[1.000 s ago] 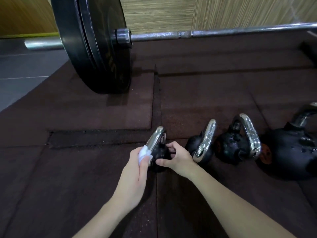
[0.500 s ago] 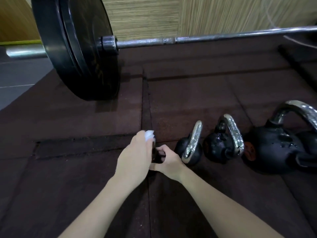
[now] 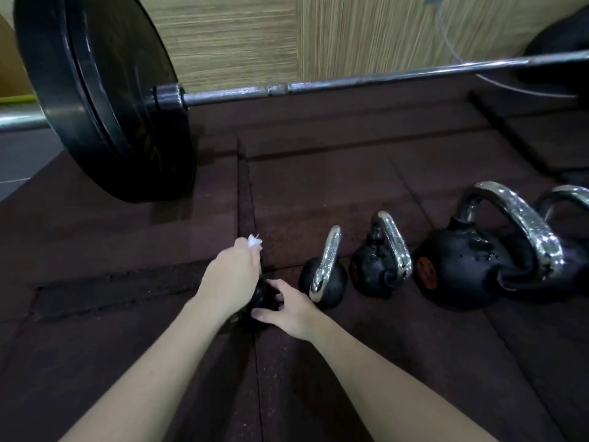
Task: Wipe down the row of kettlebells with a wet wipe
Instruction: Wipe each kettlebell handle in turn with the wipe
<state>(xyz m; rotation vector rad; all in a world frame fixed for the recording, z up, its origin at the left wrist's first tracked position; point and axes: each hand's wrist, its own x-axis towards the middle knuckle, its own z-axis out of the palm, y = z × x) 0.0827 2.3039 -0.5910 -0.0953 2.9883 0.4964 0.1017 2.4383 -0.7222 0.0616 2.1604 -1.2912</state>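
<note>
A row of black kettlebells with chrome handles stands on the dark rubber floor. The smallest kettlebell is at the left end, mostly hidden under my hands. My left hand covers its top and grips a crumpled white wet wipe that sticks out past the fingers. My right hand holds the small kettlebell's body from the right. To the right stand a second kettlebell, a third kettlebell and a large kettlebell; another one is cut off at the frame's right edge.
A loaded barbell lies across the floor behind, its big black plate at the far left. A wood-panelled wall rises behind it. Seams divide the rubber floor tiles.
My left hand with the wipe has slid from the small kettlebell's handle side up over its top, hiding the chrome handle. The view has shifted so more kettlebells show at right.
</note>
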